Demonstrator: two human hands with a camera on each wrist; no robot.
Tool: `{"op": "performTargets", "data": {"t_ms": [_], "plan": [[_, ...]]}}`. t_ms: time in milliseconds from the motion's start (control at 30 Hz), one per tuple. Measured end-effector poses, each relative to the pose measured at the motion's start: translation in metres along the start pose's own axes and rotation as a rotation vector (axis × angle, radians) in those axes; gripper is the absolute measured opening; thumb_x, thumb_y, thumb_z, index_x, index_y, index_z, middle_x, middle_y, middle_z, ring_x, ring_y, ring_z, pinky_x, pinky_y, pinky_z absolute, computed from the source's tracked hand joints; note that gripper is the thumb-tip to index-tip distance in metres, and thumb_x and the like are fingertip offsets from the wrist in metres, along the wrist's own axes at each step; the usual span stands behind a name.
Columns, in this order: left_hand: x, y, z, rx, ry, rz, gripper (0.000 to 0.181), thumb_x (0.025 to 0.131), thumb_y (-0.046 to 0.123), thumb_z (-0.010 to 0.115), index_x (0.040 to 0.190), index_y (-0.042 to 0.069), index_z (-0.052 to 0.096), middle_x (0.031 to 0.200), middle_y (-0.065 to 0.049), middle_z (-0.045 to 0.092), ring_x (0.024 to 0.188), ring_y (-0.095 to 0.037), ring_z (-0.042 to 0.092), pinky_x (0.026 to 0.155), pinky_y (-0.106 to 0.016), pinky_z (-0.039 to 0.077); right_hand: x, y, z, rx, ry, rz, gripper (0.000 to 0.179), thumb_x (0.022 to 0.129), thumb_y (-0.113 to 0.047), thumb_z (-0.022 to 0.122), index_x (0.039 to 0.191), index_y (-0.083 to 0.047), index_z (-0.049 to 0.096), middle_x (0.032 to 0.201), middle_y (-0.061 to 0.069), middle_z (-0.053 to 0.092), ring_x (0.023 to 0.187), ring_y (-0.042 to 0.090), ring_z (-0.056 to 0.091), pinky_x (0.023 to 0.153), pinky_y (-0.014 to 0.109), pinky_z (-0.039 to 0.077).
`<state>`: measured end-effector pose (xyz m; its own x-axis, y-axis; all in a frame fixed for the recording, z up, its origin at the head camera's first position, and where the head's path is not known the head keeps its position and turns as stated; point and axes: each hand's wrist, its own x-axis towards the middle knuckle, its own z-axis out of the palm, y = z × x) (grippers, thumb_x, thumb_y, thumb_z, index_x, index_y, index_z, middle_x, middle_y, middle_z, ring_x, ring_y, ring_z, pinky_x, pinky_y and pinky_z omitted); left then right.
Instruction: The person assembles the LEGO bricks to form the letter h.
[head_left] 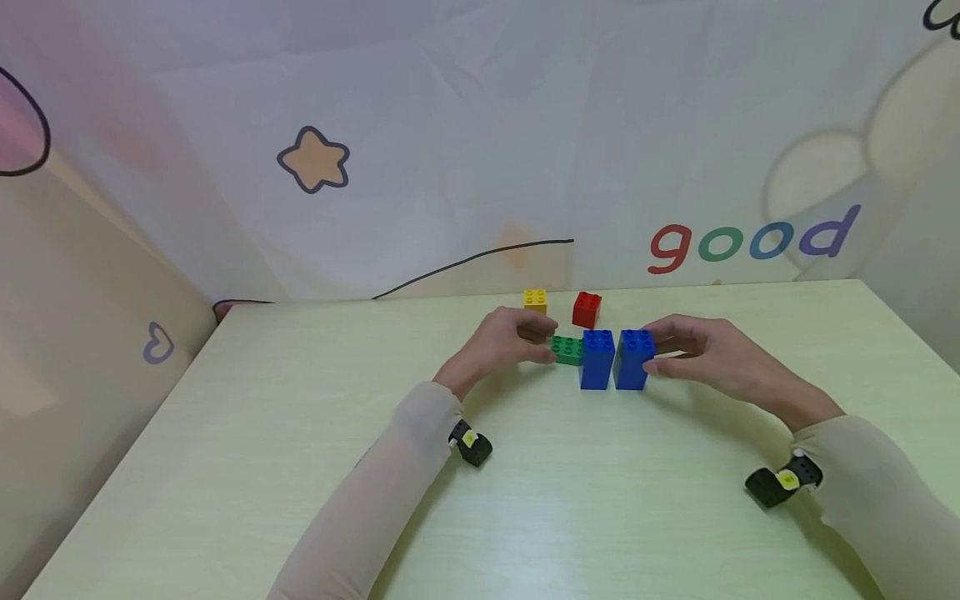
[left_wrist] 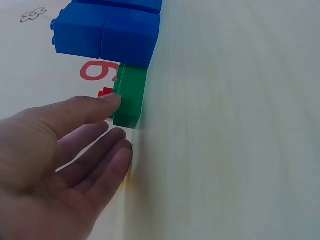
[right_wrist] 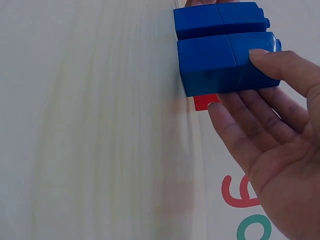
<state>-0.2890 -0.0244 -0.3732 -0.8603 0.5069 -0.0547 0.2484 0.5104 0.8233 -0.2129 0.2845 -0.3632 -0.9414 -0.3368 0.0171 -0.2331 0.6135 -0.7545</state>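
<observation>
Two upright stacks of blue toy bricks stand side by side with a narrow gap, each made of two bricks. My right hand (head_left: 708,354) holds the right blue brick stack (head_left: 632,367) from its right side, thumb on its near face and fingers behind. The left blue brick stack (head_left: 596,367) is untouched. A green toy brick (head_left: 567,350) lies against the left stack's left side. By its free end is my left hand (left_wrist: 65,155), fingers loosely bent; the thumb tip (left_wrist: 114,101) overlaps the brick, and whether it touches I cannot tell.
Behind the blue stacks lie a red brick (head_left: 587,309) and a yellow brick (head_left: 535,300), near the back edge of the pale table (head_left: 525,517). A printed cloth backdrop (head_left: 450,150) rises behind the table.
</observation>
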Motion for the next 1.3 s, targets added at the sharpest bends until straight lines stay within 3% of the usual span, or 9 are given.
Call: {"op": "performTargets", "data": {"t_ms": [800, 1300], "plan": [[0.0031, -0.0072, 0.0057, -0.040, 0.030, -0.008, 0.039, 0.094, 0.004, 0.082, 0.132, 0.007, 0.075, 0.119, -0.003, 0.074, 0.106, -0.020, 0.064, 0.091, -0.026, 0.055, 0.0005, -0.0003, -0.0003, 0.001, -0.002, 0.016, 0.049, 0.102, -0.028, 0.076, 0.143, -0.005, 0.061, 0.136, 0.017, 0.067, 0.129, 0.041, 0.062, 0.105, 0.065, 0.050], [-0.0006, -0.0054, 0.0013, -0.064, 0.093, 0.040, 0.033, 0.094, 0.011, 0.083, 0.126, 0.008, 0.078, 0.115, -0.002, 0.076, 0.102, -0.017, 0.072, 0.085, -0.029, 0.059, 0.0002, 0.0021, 0.0007, -0.002, 0.000, 0.014, 0.050, 0.102, -0.029, 0.075, 0.144, -0.005, 0.061, 0.136, 0.016, 0.067, 0.129, 0.040, 0.062, 0.106, 0.066, 0.048]]}}
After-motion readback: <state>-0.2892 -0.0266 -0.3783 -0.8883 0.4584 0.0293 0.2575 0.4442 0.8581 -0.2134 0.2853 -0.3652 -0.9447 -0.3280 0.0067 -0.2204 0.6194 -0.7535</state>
